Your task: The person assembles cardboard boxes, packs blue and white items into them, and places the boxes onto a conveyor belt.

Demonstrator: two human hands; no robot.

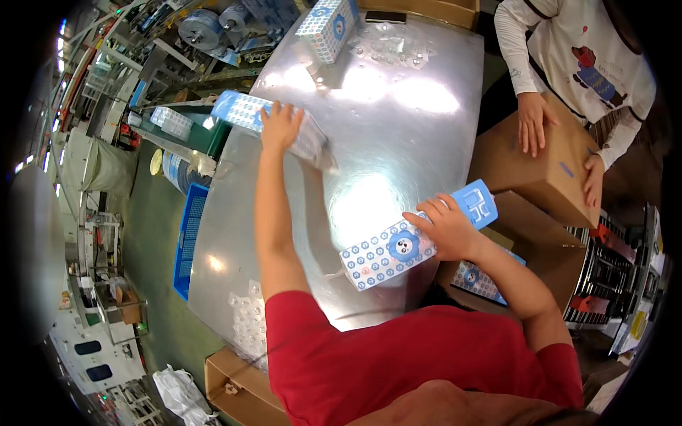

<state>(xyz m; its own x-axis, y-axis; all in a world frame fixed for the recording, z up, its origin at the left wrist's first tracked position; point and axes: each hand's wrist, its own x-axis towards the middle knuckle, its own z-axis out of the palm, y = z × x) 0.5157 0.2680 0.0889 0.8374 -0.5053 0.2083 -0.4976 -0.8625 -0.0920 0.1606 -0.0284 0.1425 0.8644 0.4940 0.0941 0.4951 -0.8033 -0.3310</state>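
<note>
The right hand [451, 231] was clamped around a white carton [380, 259] patterned with small blue motifs, a round cartoon face and a blue end, slanting above the right side of the desk [419, 131]. The left hand [280, 129] lay over a similar carton [243, 111] at the left edge; whether it gripped, I could not tell. The desk was shiny metal, a blue crate [189, 241] beside it, green floor [153, 305] beyond.

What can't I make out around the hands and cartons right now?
Head view:
- Left pack: middle covered by the left hand; right end blurred.
- Right pack: partly covered by the right hand.
- Lower pack: partly hidden by the right forearm.
- Upper carton: cut off by the top edge.
</note>
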